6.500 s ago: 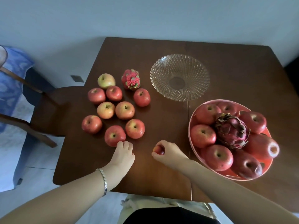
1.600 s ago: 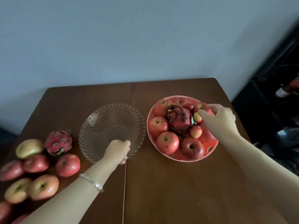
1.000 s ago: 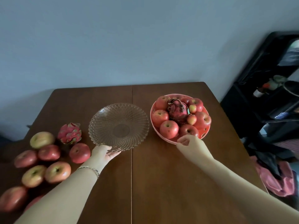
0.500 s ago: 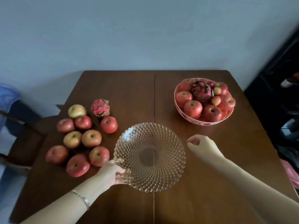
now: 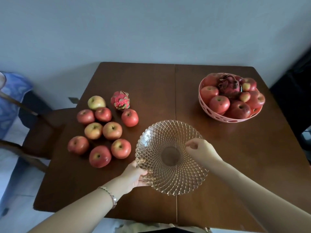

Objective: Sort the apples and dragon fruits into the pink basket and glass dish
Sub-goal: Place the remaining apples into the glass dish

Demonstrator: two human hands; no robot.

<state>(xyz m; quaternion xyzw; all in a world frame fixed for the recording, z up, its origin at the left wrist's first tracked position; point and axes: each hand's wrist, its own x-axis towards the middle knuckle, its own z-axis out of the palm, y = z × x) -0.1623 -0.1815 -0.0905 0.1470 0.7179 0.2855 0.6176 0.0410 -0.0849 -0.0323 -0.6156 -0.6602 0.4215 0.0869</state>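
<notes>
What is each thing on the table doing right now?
glass dish: empty, left edge gripped.
pink basket: full of fruit.
dark dragon fruit: on top in basket.
pink dragon fruit: loose on table.
loose apples: nine, clustered on table.
left hand: holding dish rim.
right hand: over dish, empty.

We have drawn the glass dish [image 5: 171,157] from the table's far middle to its near edge, our left hand [image 5: 134,176] gripping its near-left rim. Our right hand [image 5: 200,151], empty since dropping a small fruit into the pink basket [image 5: 218,117], has crossed over the dish's right side.
</notes>
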